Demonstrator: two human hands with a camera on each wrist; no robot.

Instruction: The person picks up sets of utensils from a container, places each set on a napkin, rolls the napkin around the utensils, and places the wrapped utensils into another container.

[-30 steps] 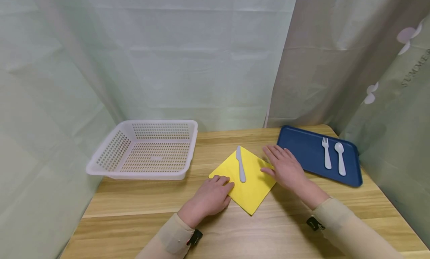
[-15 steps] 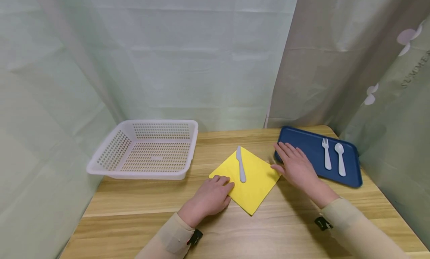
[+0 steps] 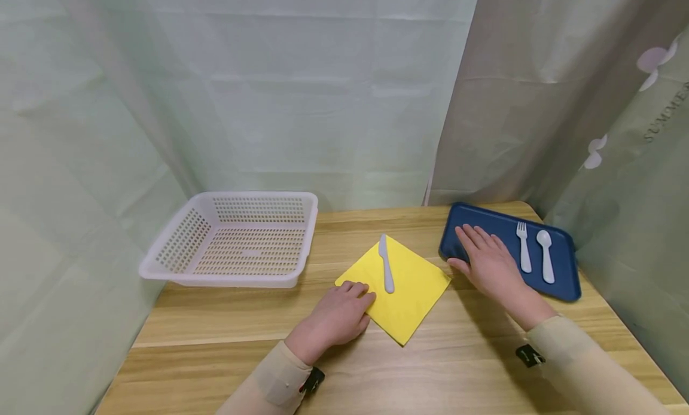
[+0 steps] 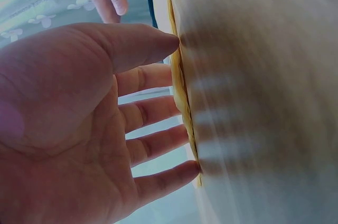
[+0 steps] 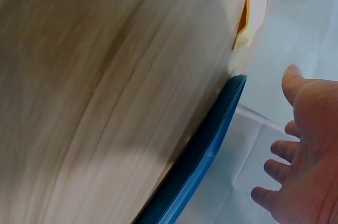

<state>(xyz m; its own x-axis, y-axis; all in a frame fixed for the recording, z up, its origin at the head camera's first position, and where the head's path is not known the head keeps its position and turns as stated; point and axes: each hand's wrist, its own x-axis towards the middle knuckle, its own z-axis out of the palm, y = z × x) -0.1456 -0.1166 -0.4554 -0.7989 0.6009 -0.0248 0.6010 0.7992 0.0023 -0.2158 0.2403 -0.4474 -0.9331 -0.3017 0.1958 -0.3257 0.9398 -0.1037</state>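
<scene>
A yellow napkin point(image 3: 411, 283), folded into a square, lies cornerwise on the table, with a white plastic knife point(image 3: 386, 264) on top of it. My left hand point(image 3: 340, 312) rests its fingertips on the napkin's left corner; in the left wrist view the fingers point(image 4: 158, 147) stretch out to the napkin's edge. My right hand point(image 3: 488, 265) hovers with spread fingers over the near left part of the blue tray point(image 3: 562, 289), holding nothing. On that tray lie a white fork point(image 3: 524, 247) and a white spoon point(image 3: 546, 256) side by side.
A white perforated plastic basket point(image 3: 253, 280) stands at the back left of the wooden table point(image 3: 226, 325). Pale curtains point(image 3: 301, 104) hang close behind the table and along both sides.
My right hand has moved right, off the napkin's right corner and over the tray. The napkin's right corner now lies flat and uncovered. The left hand and the knife have stayed put.
</scene>
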